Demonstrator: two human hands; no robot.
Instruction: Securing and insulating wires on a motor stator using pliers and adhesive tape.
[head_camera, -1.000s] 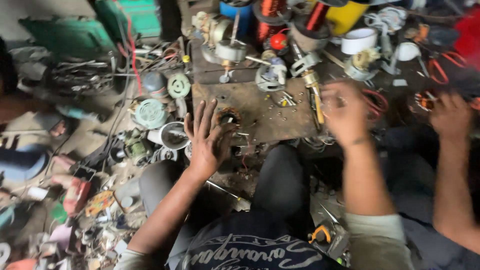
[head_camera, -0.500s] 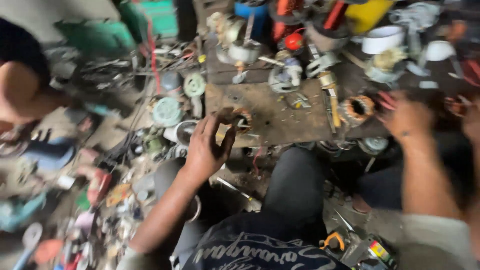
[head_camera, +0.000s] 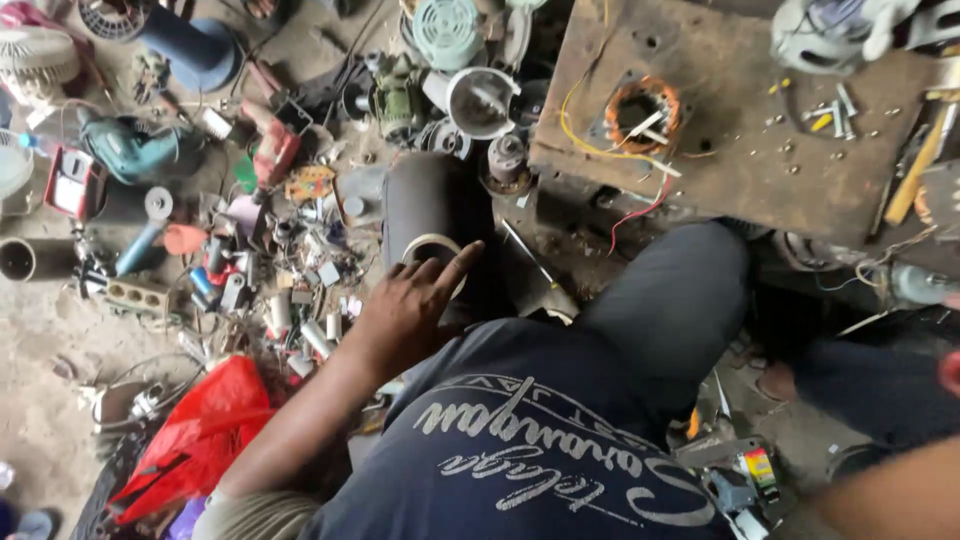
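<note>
The left hand rests with fingers spread and loose, gripping nothing, its fingertips touching the pale rim of a dark cylindrical motor housing that lies on the ground just left of the person's dark trouser knee. The housing is one smooth, matte black tube with a lighter ring at its near end, sitting at about ten o'clock from the middle of the view. Of the right hand only a bare forearm shows at five o'clock, so its grip cannot be told. At one o'clock stands one rusty, pitted metal plate, and on it one stator wound with copper-coloured wire, yellow and red leads trailing off its edge. At twelve o'clock from the housing sit one white cup-shaped cover and one teal ribbed fan cover. At eight o'clock lies one crumpled red plastic bag, and at ten o'clock one teal power drill among small scattered parts.
</note>
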